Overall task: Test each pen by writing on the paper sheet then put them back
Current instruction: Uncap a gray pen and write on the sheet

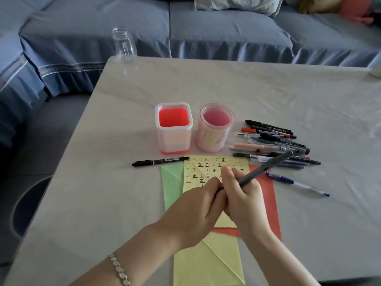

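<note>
The grey pen (268, 168) was tilted above the yellow paper sheet (206, 168), gripped by the right hand (245, 195), with its lower end pinched by the left hand (198, 205). The sheet lay flat, bearing rows of black and red marks. A pile of pens (276, 141) lay right of it, a blue pen (296, 183) nearer, and a black marker (160, 161) at its top-left corner. The square holder (174, 129) and round holder (214, 129) stood upright beyond.

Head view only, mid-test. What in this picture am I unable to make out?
All in the head view:
- Grey pen: its lower end is buried between the left hand and right hand, so whether it is capped is unclear.
- Yellow sheet: the lower rows of marks are covered by both hands.
- Pen pile: the pens overlap, so count and labels are unreadable.
- White object: cut off by the right edge.
</note>
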The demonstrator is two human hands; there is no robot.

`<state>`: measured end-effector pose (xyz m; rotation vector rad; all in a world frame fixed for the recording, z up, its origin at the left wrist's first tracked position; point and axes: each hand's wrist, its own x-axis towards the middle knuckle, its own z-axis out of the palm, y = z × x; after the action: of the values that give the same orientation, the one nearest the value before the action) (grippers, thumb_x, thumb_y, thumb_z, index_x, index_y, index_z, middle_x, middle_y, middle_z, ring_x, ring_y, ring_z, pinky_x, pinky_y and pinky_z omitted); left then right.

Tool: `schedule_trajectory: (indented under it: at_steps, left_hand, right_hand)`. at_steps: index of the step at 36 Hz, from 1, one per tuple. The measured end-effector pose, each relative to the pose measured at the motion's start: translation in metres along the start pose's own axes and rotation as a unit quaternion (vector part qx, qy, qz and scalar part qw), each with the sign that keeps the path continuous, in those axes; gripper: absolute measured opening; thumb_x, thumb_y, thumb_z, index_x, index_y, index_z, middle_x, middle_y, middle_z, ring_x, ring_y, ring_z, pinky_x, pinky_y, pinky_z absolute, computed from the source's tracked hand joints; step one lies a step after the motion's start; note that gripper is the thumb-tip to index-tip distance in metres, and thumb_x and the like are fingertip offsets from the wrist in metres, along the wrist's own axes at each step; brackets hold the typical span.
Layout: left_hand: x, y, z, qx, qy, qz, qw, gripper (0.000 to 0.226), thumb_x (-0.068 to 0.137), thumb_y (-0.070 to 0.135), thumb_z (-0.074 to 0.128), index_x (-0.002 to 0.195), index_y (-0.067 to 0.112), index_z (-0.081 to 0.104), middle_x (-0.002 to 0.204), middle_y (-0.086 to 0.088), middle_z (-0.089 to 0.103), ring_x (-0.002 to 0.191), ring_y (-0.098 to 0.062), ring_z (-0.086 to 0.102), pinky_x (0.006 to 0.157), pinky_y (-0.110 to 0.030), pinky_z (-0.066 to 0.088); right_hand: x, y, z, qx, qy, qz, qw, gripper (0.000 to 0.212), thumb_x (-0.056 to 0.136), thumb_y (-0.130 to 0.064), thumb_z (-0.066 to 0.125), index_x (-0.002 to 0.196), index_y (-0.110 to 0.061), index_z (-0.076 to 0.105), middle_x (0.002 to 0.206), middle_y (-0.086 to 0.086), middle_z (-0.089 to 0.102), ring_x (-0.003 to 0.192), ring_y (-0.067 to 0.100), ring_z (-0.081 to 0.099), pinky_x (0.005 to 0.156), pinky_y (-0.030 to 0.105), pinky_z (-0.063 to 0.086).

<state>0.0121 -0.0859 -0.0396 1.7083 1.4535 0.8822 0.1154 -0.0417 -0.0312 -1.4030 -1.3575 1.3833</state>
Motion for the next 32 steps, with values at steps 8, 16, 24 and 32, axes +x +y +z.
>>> schedule_trajectory:
  at_steps: [8,16,24,32]
  left_hand:
    - [-0.004,-0.003,-0.003,0.069,0.006,0.010,0.998,0.035,0.095,0.044,0.027,0.085,0.016,0.045,0.059,0.006,0.049,0.052,-0.016,0.044,0.047,-0.021,0.030]
    - [-0.008,0.002,-0.003,0.169,-0.022,-0.019,0.985,0.026,0.096,0.043,0.020,0.086,0.023,0.033,0.066,0.009,0.045,0.055,-0.016,0.042,0.051,-0.026,0.027]
    - [-0.004,-0.001,-0.002,0.236,-0.046,-0.076,0.968,0.033,0.098,0.043,0.021,0.086,0.021,0.043,0.078,0.000,0.058,0.065,-0.018,0.046,0.057,-0.028,0.030]
    - [0.000,-0.013,-0.014,0.241,-0.047,-0.147,0.958,0.056,0.084,0.068,0.030,0.061,0.017,0.036,0.056,0.002,0.041,0.051,-0.018,0.039,0.050,-0.030,0.027]
  right_hand:
    - [-0.004,0.001,0.003,0.094,-0.050,0.040,0.993,0.042,0.094,-0.016,0.047,0.055,-0.011,0.032,0.041,-0.002,0.025,0.033,0.008,0.022,0.035,0.015,0.018]
    - [-0.007,0.013,0.010,0.177,-0.034,0.039,0.983,0.043,0.092,-0.010,0.050,0.054,-0.011,0.032,0.038,-0.003,0.025,0.034,0.008,0.022,0.034,0.015,0.020]
    - [-0.007,0.022,0.019,0.237,-0.008,0.090,0.967,0.051,0.090,-0.010,0.054,0.043,-0.019,0.036,0.042,-0.006,0.029,0.040,0.008,0.027,0.039,0.020,0.024]
    - [0.016,0.020,0.016,0.194,0.116,0.090,0.970,0.039,0.087,-0.002,0.047,0.052,-0.013,0.034,0.040,-0.006,0.030,0.034,0.006,0.026,0.036,0.015,0.021]
